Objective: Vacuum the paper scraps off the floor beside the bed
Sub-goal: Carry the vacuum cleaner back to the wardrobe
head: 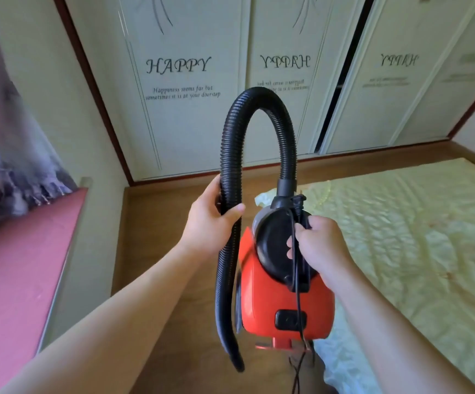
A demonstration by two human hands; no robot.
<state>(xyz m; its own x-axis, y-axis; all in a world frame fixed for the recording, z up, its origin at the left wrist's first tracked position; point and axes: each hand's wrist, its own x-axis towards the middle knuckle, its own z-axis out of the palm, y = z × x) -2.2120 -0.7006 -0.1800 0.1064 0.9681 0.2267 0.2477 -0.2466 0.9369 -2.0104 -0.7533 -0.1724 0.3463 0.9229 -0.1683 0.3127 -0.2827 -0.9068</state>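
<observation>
A small red vacuum cleaner (264, 302) with a black handle hangs in the air in the middle of the view. My right hand (320, 245) grips its black handle together with the black power cord (297, 280) and plug. A ribbed black hose (230, 155) arches up from the vacuum's top and comes down on the left. My left hand (210, 220) is closed around that hose, whose free end hangs low near the floor. The wooden floor (173, 251) runs between the bed and the wall. No paper scraps are visible on it.
A bed with a pale yellow quilt (401, 237) fills the right side. A pink ledge (17, 274) with purple curtain fabric (0, 155) is on the left. White sliding wardrobe doors (190, 81) with "HAPPY" lettering stand ahead, one gap open.
</observation>
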